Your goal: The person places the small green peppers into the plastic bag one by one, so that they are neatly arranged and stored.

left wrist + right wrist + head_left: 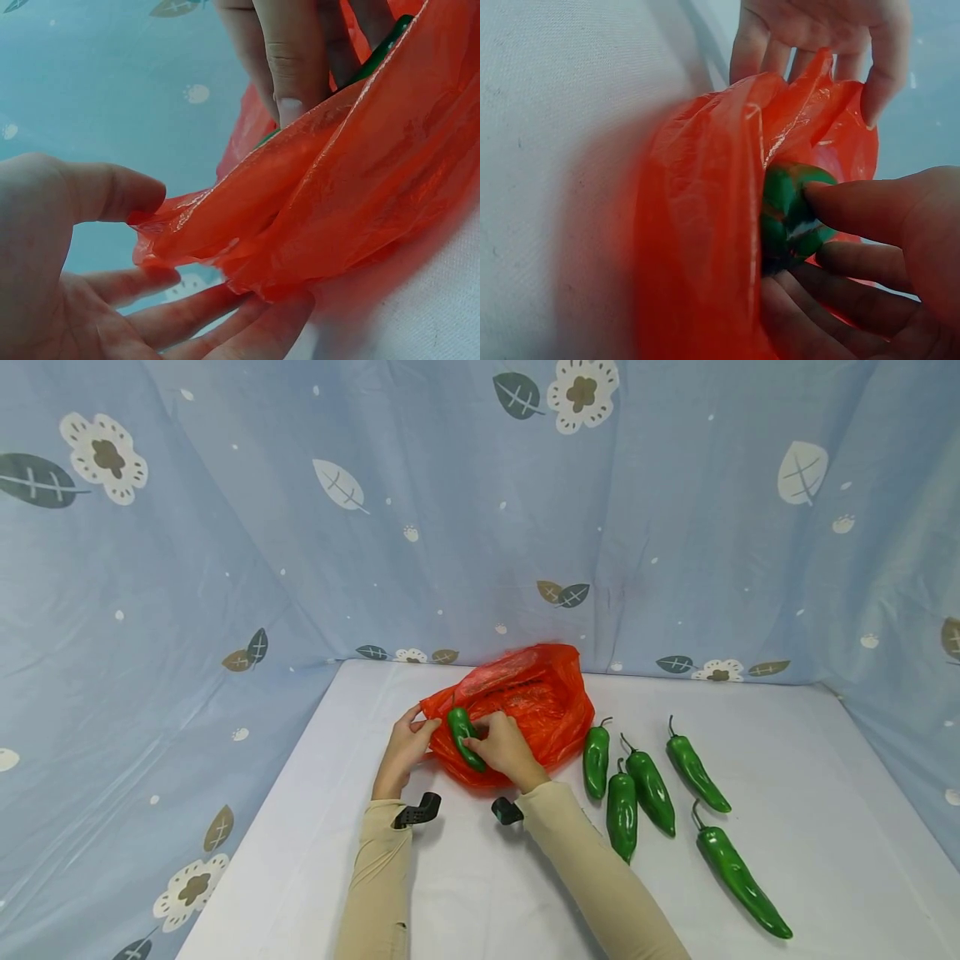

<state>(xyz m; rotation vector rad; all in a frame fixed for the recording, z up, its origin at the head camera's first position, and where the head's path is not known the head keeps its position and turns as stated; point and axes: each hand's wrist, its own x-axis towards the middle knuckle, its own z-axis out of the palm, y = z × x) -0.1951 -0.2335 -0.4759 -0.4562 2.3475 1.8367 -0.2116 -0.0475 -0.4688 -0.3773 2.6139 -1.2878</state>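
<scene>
A red plastic bag (555,693) lies at the back of the white table, its mouth spread open. My left hand (406,748) pinches the bag's left edge between thumb and fingers, as the left wrist view shows close up. In my right hand (506,747) is a green chili pepper (465,739), gripped between thumb and fingers at the bag's mouth. The right wrist view shows that pepper (791,214) partly behind the red film, with the right fingers (862,292) reaching under it. Its lower part is hidden by the bag there.
Right of the bag, several green chili peppers lie on the table (810,760): one pepper (596,762) beside the bag, two close together, one pepper (697,772) farther right and one pepper (742,881) near the front. A blue patterned cloth (450,510) hangs behind.
</scene>
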